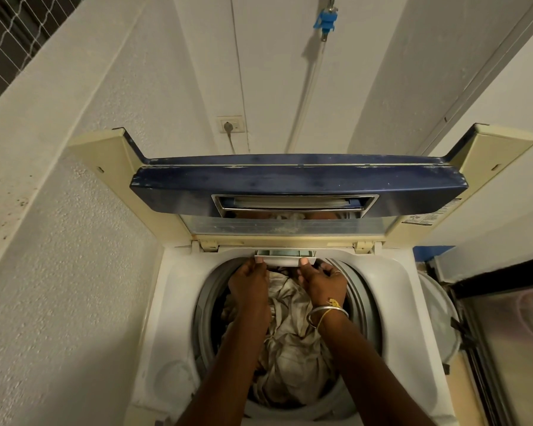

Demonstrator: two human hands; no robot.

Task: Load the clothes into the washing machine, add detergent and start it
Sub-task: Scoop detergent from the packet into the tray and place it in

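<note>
A white top-loading washing machine [173, 302] stands below me with its blue-edged lid [296, 179] folded up at the back. Pale crumpled clothes [290, 333] fill the drum. At the drum's far rim a small white detergent drawer [285, 259] sticks out a little. My left hand [248, 282] holds the drawer's left end with thumb on top. My right hand [322, 281], with bangles on the wrist, grips its right end. Both forearms reach over the laundry.
White walls close in on the left and behind. A wall socket [230, 126] with a plugged cord sits behind the lid, and a hose with a blue fitting [326, 21] hangs above. A dark-framed glass door [505, 333] stands at the right.
</note>
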